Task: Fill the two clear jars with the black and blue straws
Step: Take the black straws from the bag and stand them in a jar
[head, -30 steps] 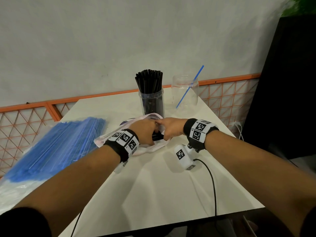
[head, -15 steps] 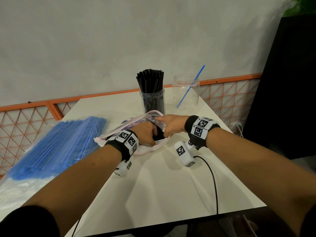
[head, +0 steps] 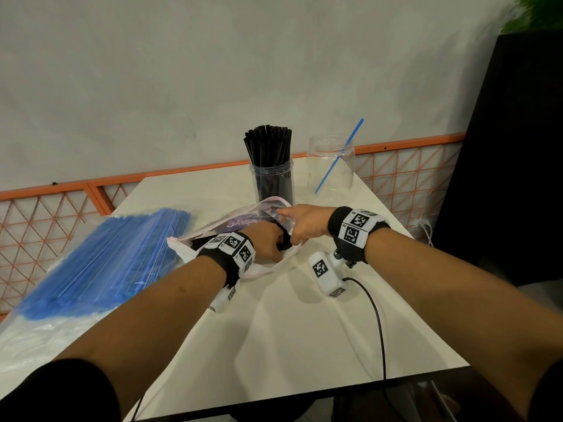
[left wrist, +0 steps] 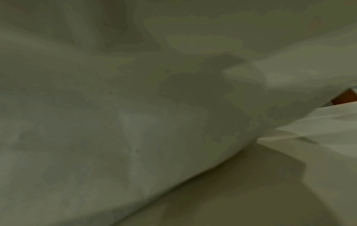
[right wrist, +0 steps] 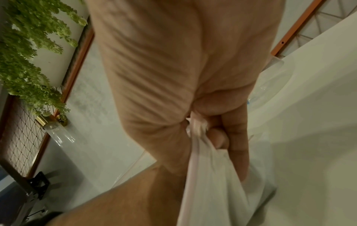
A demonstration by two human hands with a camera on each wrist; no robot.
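You are about halfway: the far jar [head: 272, 181] is packed with black straws [head: 268, 146], the right jar [head: 331, 166] holds 1 blue straw [head: 338, 156], your right hand [head: 304, 224] pinches the near bag [head: 213, 236] open, your left hand [head: 268, 242] grips black straws inside, and the blue straw pack [head: 106, 260] waits left.

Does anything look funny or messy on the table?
Nothing is spilled or broken. One thing looks odd: the right jar holds just one blue straw, leaning, while the other jar is packed with black straws. The rest of the blue straws are in their bag.
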